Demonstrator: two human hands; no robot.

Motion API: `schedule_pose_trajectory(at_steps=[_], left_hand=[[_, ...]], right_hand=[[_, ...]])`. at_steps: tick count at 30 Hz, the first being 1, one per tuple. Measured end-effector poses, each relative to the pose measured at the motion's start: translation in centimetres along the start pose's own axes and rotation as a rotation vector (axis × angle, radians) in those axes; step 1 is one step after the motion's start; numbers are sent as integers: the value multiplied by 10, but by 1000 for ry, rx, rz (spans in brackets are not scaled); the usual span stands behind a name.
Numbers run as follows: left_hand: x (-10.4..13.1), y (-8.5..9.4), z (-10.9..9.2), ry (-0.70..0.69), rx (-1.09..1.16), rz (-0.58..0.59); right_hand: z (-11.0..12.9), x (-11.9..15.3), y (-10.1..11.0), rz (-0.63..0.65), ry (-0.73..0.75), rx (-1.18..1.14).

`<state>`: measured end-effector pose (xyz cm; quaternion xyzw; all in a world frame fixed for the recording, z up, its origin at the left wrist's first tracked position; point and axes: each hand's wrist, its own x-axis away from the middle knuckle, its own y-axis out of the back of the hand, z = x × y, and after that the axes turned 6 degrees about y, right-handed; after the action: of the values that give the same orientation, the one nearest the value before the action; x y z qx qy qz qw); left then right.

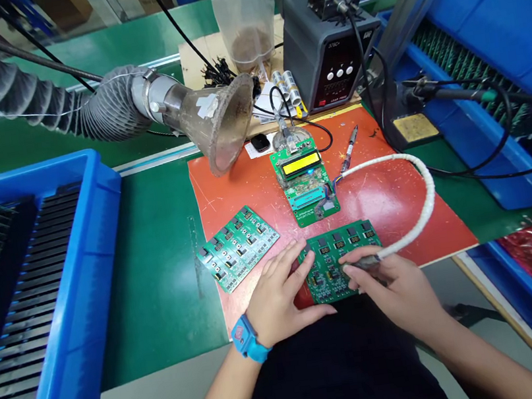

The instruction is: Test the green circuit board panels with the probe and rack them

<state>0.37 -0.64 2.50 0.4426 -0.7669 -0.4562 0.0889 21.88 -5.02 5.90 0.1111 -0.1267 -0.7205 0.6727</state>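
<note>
A green circuit board (326,287) with small digit displays lies at the front edge of the red mat (234,187). My left hand (284,287), with a blue wrist strap (249,339), rests at the board's left side, fingers stretched and thumb apart. My right hand (391,284) pinches a dark probe (366,262) over the board; its tip is hidden by the fingers. From the probe a white sleeved cable (426,185) loops back to a programmer board (307,183) with a lit yellow screen. Left of that lies a second circuit board (238,247), touched by neither hand.
A fume extraction funnel (219,123) hangs over the mat's back left. Behind stand a soldering station (331,50) and a plastic bag (248,15). A pen (349,148) lies on the mat. Blue bins (98,251) flank both sides; a sponge (414,128) sits at right.
</note>
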Motion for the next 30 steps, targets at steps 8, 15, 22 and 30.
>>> schedule_pose_trajectory(at_steps=[8,15,22,30], left_hand=[[0,0,0,17,-1,7],[-1,2,-2,-4,37,-17],[-2,3,-1,-19,27,-11],[-1,3,-1,-15,15,3]], right_hand=[[0,-1,0,4,1,1],[1,-3,-1,14,-3,12],[1,-2,0,24,23,11],[2,-3,0,24,15,16]])
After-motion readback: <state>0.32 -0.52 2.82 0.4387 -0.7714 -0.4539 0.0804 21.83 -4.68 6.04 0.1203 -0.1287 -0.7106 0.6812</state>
